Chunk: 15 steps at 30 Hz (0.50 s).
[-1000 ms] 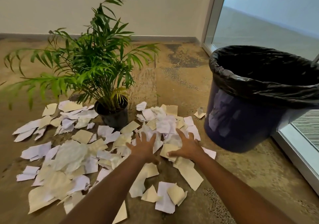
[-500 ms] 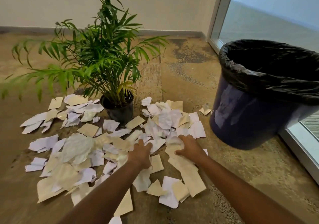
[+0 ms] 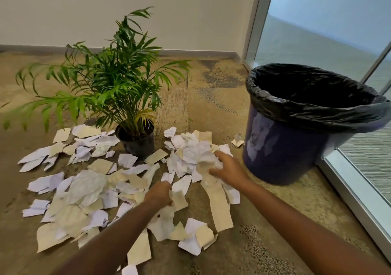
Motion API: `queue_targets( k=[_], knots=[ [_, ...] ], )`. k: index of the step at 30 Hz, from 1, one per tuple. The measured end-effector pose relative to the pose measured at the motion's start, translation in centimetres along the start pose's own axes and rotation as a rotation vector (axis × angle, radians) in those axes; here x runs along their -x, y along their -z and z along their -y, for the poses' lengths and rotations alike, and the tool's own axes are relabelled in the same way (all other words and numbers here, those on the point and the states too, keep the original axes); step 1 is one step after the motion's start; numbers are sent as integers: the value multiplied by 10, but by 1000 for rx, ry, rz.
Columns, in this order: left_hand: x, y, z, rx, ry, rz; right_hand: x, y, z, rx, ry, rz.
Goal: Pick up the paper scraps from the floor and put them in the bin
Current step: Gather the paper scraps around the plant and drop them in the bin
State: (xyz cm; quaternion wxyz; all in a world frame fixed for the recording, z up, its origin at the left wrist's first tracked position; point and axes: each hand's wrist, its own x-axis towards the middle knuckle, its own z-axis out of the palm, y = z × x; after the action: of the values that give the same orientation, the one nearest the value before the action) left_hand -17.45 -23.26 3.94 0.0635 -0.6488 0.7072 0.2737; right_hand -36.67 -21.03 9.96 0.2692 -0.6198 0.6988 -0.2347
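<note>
Currently, left hand [image 3: 160, 194]: clenched on cream scraps pinched at the fingertips
Right hand [image 3: 229, 167]: curled around crumpled white paper [image 3: 203, 154], lifted off the carpet [image 3: 211, 97]
Paper scraps [image 3: 84, 190]: spread beneath both hands, beside 1 potted plant [image 3: 135, 141]
Bin [image 3: 296, 143]: just right of right hand

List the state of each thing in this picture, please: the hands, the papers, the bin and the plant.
left hand: closed on paper scraps
right hand: gripping crumpled paper
paper scraps: scattered on the floor
bin: upright, open, lined with black bag
potted plant: upright among scraps
</note>
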Motion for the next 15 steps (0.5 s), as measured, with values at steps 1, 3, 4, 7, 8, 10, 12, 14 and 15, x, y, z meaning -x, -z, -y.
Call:
queue_targets(
  k=[1,3,4,7,8,10,12,14,15],
  knots=[
    [1,9,-3,12,-1,-28,0,8,4,-28,17,-38],
    [5,31,-13,30,-25,-100,-1,26,14,-80,52,-119],
    [8,44,-19,42,-47,-136,-1,35,19,-101,70,-159],
    [19,81,-45,137,-132,-261,0,67,36,-192,115,-276],
    [23,92,-56,189,-156,-303,2,79,42,-228,130,-312],
    [32,111,-78,305,-201,-380,5,104,55,-309,159,-381],
    [41,128,-102,427,-248,-432,9,128,65,-358,176,-461],
    [50,144,-128,577,-294,-463,12,152,73,-390,172,-551],
    [54,151,-142,658,-318,-480,13,163,75,-402,173,-596]
  ],
)
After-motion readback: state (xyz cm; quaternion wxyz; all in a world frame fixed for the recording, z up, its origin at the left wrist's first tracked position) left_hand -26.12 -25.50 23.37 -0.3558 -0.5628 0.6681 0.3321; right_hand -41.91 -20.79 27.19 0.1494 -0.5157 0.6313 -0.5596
